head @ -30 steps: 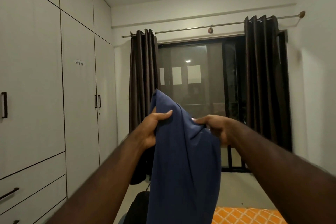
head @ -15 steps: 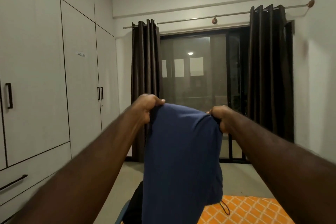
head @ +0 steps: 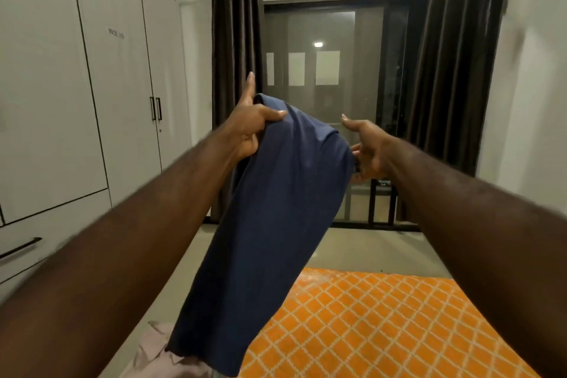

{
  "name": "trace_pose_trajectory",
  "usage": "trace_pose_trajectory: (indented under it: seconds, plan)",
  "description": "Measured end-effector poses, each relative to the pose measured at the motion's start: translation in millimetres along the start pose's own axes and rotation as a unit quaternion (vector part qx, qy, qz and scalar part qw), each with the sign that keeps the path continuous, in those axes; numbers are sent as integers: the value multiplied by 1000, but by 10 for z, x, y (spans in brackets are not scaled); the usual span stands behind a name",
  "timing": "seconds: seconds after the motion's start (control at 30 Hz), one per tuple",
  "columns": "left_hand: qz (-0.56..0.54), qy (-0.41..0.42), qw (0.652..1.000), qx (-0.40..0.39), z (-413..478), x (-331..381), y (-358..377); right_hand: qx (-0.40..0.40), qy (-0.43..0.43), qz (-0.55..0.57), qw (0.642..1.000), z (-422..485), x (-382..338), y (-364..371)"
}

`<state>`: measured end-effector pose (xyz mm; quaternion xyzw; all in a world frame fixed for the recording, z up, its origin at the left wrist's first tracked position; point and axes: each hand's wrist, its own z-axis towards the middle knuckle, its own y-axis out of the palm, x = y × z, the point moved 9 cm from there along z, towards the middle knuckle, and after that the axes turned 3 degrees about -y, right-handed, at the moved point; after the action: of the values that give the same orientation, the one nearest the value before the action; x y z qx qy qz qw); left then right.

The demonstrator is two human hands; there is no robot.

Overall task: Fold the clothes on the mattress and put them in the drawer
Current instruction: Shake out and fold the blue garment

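Note:
A dark blue garment (head: 276, 218) hangs in the air in front of me, its lower end swinging left over the mattress edge. My left hand (head: 248, 129) grips its upper left corner, thumb pressed on the cloth and forefinger pointing up. At the garment's right edge my right hand (head: 366, 150) pinches the cloth with its lower fingers, while its forefinger sticks out. The mattress (head: 383, 331) with an orange lattice sheet lies below right. A pale pink garment (head: 153, 356) lies crumpled at the bottom left. A wardrobe drawer (head: 61, 236) with a dark handle is shut on the left.
White wardrobe doors (head: 122, 101) line the left wall. Ahead is a dark window (head: 322, 101) between brown curtains (head: 236, 70), with a strip of bare floor (head: 368, 248) between it and the mattress.
My left hand has risen and the right has dropped, so the garment's top edge now slants. The cloth swings out to the left. My view has tilted down, showing more mattress.

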<state>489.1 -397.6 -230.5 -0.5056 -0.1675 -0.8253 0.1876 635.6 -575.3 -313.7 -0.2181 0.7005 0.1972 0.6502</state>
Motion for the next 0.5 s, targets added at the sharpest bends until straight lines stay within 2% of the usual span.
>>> trace_pose_trajectory:
  seconds: [0.1,0.17,0.23,0.3,0.4,0.5]
  plan:
    - [-3,0,1000,-9,8,6,-3,-36,-37,-4,999,-22,7,167]
    - [13,0,1000,-11,32,9,-67,-23,-85,3,996,17,-56,215]
    - [69,3,998,9,50,46,-185,2,-142,27,990,68,-166,193]
    - [173,18,982,70,119,78,-392,4,-162,27,986,115,-224,193]
    - [275,-4,947,165,172,5,-655,-14,-98,-11,995,71,-148,255]
    - [312,-88,929,180,178,-278,-723,7,-50,-114,992,62,-63,255]
